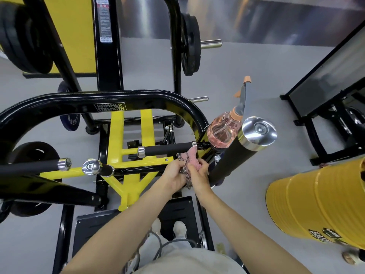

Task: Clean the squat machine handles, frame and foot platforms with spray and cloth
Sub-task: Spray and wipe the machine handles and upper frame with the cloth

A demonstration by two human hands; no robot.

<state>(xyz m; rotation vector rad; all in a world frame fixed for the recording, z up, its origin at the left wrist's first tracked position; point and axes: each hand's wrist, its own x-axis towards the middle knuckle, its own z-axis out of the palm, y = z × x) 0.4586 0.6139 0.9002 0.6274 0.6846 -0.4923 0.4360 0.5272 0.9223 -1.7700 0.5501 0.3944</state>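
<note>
Between left hand point(173, 176) and right hand point(199, 175), seemingly gripped: cloth point(187, 161).

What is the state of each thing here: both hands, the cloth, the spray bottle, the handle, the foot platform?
left hand: grips the cloth.
right hand: grips the cloth too.
cloth: bunched between both hands, its top at the short handle's right end.
short handle: not gripped.
spray bottle: in no hand, tilted beside the frame, pink liquid inside.
left foot platform: bare where visible.
</note>
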